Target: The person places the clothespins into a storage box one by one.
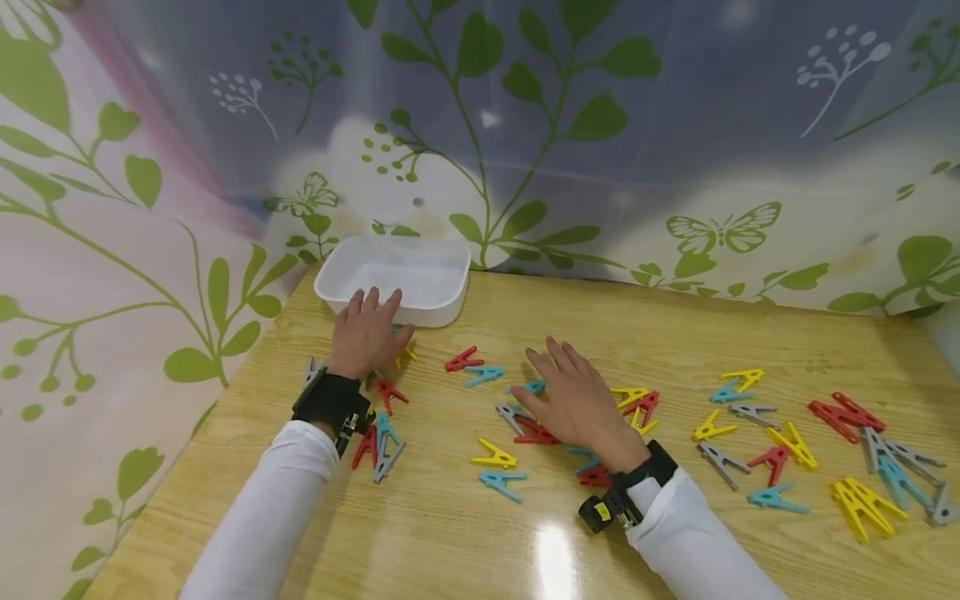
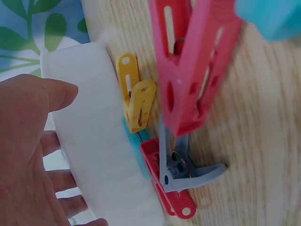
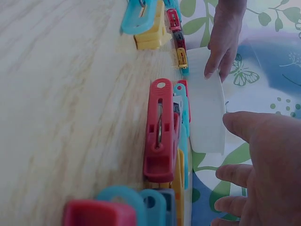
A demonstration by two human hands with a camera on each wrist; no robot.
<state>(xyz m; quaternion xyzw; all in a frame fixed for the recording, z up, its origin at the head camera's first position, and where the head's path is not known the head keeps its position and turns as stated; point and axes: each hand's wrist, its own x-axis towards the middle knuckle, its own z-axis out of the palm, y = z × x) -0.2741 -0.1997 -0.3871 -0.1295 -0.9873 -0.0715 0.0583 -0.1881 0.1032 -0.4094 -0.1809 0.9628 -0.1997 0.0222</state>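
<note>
In the head view a white plastic basin (image 1: 442, 312) stands at the back left of the wooden table. My left hand (image 1: 366, 333) is at its near rim, fingers fairly straight; whether they touch it I cannot tell. Beside that hand in the left wrist view are a yellow clothespin (image 2: 141, 104), a grey clothespin (image 2: 190, 179) and a large-looking red clothespin (image 2: 193, 89). My right hand (image 1: 577, 400) is spread above a cluster of clothespins and holds nothing; a red clothespin (image 1: 536, 433) and a grey clothespin (image 1: 510, 417) show beside it, others partly hidden under it.
Several more clothespins lie to the right, among them a yellow pair (image 1: 862, 507) and a red pair (image 1: 846, 417). A yellow clothespin (image 1: 495, 454) and a blue clothespin (image 1: 502, 483) lie between the arms. A leaf-patterned curtain (image 1: 570, 192) borders the table's back.
</note>
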